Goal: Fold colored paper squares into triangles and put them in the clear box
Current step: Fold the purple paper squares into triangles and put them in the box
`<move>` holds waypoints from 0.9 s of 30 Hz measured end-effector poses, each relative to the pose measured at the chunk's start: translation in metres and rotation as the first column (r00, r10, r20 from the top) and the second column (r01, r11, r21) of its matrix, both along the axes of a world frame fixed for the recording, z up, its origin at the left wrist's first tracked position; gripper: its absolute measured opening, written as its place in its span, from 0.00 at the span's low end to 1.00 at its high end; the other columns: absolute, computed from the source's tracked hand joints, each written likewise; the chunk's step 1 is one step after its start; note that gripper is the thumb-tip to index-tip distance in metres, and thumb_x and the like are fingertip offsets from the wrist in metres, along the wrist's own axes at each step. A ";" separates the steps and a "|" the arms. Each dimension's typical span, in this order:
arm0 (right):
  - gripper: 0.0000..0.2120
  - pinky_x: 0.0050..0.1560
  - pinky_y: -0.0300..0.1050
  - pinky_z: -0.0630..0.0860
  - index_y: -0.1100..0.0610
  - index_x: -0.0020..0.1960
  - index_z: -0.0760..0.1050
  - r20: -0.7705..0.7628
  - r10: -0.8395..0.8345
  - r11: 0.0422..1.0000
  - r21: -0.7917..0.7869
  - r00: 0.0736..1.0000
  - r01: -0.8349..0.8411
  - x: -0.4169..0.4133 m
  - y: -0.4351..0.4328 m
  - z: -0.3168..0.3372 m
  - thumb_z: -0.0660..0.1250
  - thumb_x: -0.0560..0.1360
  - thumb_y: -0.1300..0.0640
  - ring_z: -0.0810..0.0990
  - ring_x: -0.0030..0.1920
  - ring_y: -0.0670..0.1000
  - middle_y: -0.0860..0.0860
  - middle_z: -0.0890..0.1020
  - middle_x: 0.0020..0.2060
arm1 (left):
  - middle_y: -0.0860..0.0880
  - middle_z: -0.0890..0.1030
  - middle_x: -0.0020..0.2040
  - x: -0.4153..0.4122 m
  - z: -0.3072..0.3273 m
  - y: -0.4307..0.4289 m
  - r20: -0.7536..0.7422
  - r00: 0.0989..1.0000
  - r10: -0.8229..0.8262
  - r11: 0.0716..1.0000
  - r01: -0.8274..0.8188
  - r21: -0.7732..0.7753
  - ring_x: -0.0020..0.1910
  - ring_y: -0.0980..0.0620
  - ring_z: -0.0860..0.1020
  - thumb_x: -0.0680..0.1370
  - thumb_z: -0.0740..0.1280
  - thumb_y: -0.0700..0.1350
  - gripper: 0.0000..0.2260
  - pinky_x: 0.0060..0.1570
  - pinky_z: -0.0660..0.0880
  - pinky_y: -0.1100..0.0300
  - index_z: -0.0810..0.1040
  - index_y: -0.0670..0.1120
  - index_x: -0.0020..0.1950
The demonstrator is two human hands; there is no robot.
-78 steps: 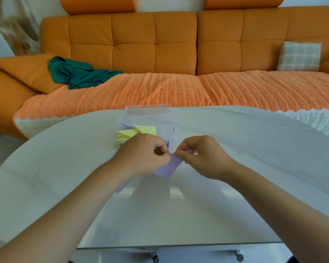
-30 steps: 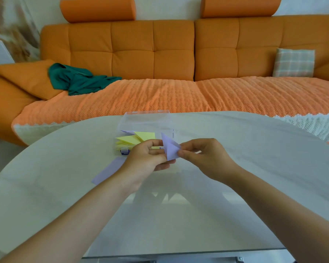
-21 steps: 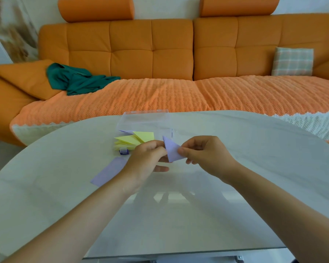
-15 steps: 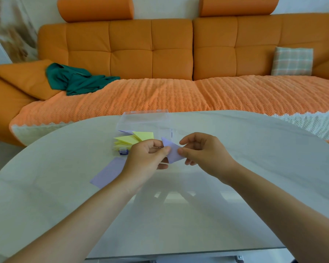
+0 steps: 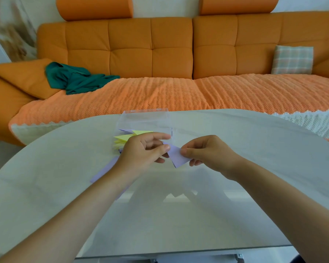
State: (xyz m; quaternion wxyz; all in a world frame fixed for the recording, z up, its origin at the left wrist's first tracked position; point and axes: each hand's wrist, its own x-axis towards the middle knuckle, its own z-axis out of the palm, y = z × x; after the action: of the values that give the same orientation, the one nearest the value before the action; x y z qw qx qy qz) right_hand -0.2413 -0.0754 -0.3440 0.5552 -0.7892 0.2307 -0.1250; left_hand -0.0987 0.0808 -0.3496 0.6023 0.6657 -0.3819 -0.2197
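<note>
Both hands were closed on one folded lilac paper (image 5: 176, 156), held just above the table (image 5: 198, 215) around its middle. My left hand (image 5: 141, 152) pinched its left edge, thumb on top and curled fingers beneath, with the forefinger stretched out above. My right hand (image 5: 209, 154) pinched its right corner between thumb and forefinger. The paper already had a pointed, doubled shape, so I judged I was pressing the crease that finishes a triangle. The next move would call for flattening that fold, letting go with one hand and lifting the piece over the near wall of the box without nudging so light a thing. One flat lilac sheet (image 5: 104, 170) lay on the table to the left, partly hidden under my left forearm, not yet folded. Farther on, toward the far edge, sat a stack of yellow triangles (image 5: 122, 139). I made out at least four layers but could not count them exactly. One more lilac tip (image 5: 124, 130) showed just behind them. They touched the single clear box (image 5: 144, 120) at the table's far edge, though I could not tell whether they lay inside it or against its front. Beyond the table stood an orange sofa (image 5: 131, 54) with one green cloth (image 5: 74, 78) and one checked cushion (image 5: 292, 59).
</note>
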 end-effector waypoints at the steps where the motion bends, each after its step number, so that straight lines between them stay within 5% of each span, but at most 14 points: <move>1: 0.05 0.44 0.43 0.79 0.54 0.43 0.87 -0.003 0.007 1.000 0.005 1.000 -0.007 -0.001 -0.001 0.001 0.73 0.76 0.57 0.81 0.35 0.46 0.53 0.87 0.39 | 0.46 0.85 0.39 0.002 0.002 0.002 -0.001 1.000 -0.010 1.000 0.010 0.003 0.37 0.51 0.84 0.76 0.71 0.34 0.09 0.37 0.80 0.62 0.84 0.45 0.53; 6: 0.05 0.53 0.53 0.80 0.54 0.43 0.87 -0.032 0.049 0.999 0.014 0.998 -0.049 -0.004 -0.005 0.002 0.73 0.75 0.58 0.81 0.39 0.49 0.54 0.87 0.42 | 0.46 0.85 0.34 0.004 0.006 0.007 0.026 0.998 -0.055 0.997 0.053 0.060 0.31 0.52 0.83 0.74 0.72 0.31 0.07 0.35 0.81 0.61 0.85 0.41 0.48; 16: 0.04 0.55 0.55 0.80 0.51 0.43 0.87 -0.090 0.118 0.991 -0.046 0.989 -0.122 -0.002 -0.005 -0.001 0.74 0.74 0.54 0.81 0.40 0.49 0.51 0.87 0.41 | 0.46 0.84 0.33 0.006 -0.005 0.006 0.031 0.994 -0.102 0.991 0.099 0.093 0.30 0.50 0.81 0.73 0.74 0.34 0.05 0.33 0.78 0.62 0.86 0.43 0.45; 21: 0.05 0.42 0.38 0.76 0.50 0.40 0.86 -0.142 0.132 0.987 -0.073 0.981 -0.143 -0.001 -0.008 -0.003 0.73 0.75 0.54 0.80 0.38 0.44 0.48 0.86 0.37 | 0.43 0.81 0.31 0.008 -0.011 0.004 0.078 0.993 -0.093 0.988 0.082 0.134 0.28 0.52 0.76 0.72 0.77 0.36 0.07 0.31 0.76 0.62 0.87 0.48 0.39; 24: 0.06 0.39 0.34 0.74 0.48 0.38 0.85 -0.208 0.089 0.977 -0.171 0.974 -0.125 0.001 -0.006 -0.010 0.74 0.74 0.52 0.79 0.38 0.41 0.43 0.85 0.35 | 0.51 0.83 0.32 0.006 -0.018 0.002 0.176 0.978 -0.110 0.963 0.061 0.264 0.29 0.57 0.75 0.72 0.76 0.40 0.05 0.31 0.73 0.65 0.86 0.51 0.39; 27: 0.06 0.50 0.39 0.71 0.44 0.39 0.82 -0.361 0.036 0.893 -0.408 0.932 -0.193 0.004 -0.001 -0.018 0.71 0.74 0.46 0.78 0.42 0.40 0.39 0.83 0.36 | 0.59 0.84 0.35 0.003 -0.025 0.000 0.347 0.923 -0.167 0.911 0.010 0.411 0.33 0.63 0.79 0.72 0.75 0.46 0.04 0.36 0.74 0.67 0.85 0.54 0.39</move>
State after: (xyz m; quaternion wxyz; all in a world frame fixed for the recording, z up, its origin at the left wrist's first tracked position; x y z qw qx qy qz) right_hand -0.2368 -0.0765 -0.3618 0.3217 -0.9152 0.2426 -0.0001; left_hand -0.0954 0.0812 -0.3742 0.3578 0.7862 -0.4666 -0.1899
